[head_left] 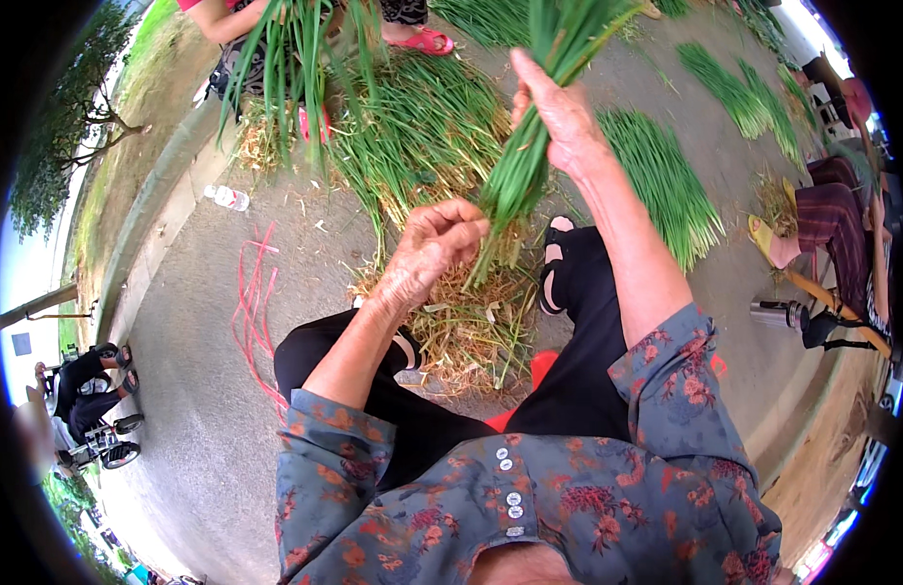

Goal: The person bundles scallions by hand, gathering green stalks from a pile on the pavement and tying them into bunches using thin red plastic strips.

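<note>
My right hand (571,122) is wrapped round a thick bunch of garlic chives (522,168), with its thumb pointing up along the leaves. The bunch slants over my feet, its lower ends toward me. My left hand (435,246) is closed in a pinch at the left edge of the bunch, near its lower end. Whatever lies between those fingertips is too small to make out. Beneath the bunch, a heap of dry, yellowed leaves and trimmings (471,336) covers the ground between my feet. Just beyond it spreads a large loose pile of garlic chives (412,127).
Laid-out chives (656,175) lie at right, more (739,97) farther off. Red ties (255,322) and a plastic bottle (226,198) lie at left. Opposite, another person (227,19) handles chives. A person sits at right (832,214) near a steel flask (778,313); another sits far left (86,400).
</note>
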Motion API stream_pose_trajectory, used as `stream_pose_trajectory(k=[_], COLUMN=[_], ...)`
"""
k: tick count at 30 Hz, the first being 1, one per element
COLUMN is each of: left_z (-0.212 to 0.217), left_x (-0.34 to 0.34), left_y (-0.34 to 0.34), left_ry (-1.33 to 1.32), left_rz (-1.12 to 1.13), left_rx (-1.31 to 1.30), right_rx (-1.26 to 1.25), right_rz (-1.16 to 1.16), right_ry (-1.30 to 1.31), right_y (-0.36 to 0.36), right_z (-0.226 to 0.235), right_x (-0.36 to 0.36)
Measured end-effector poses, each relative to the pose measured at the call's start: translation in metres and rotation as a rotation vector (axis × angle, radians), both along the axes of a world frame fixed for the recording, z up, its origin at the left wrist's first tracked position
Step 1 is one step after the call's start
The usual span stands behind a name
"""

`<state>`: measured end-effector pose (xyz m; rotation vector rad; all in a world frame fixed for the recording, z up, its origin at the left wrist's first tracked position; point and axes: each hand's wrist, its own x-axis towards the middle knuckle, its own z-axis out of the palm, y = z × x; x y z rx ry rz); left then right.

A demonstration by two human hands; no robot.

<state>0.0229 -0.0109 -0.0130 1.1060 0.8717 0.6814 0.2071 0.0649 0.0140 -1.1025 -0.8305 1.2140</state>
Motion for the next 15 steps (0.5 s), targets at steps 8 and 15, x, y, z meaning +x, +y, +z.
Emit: stream_pose_trajectory(k=[8,15], left_z=[0.000,0.010], left_x=[-0.008,-0.034], left_y=[0.004,0.016], left_ry=[-0.302,-0.495], left_rz=[0.043,0.146], left_rx=[-0.147,-0.035], right_rx=[0.073,0.026], right_rz=[-0.004,-0.044], right_ry=[-0.264,-0.237], right_y=[-0.001,-0.005], right_z=[-0.003,0.001], right_x=[-0.016,-0.007])
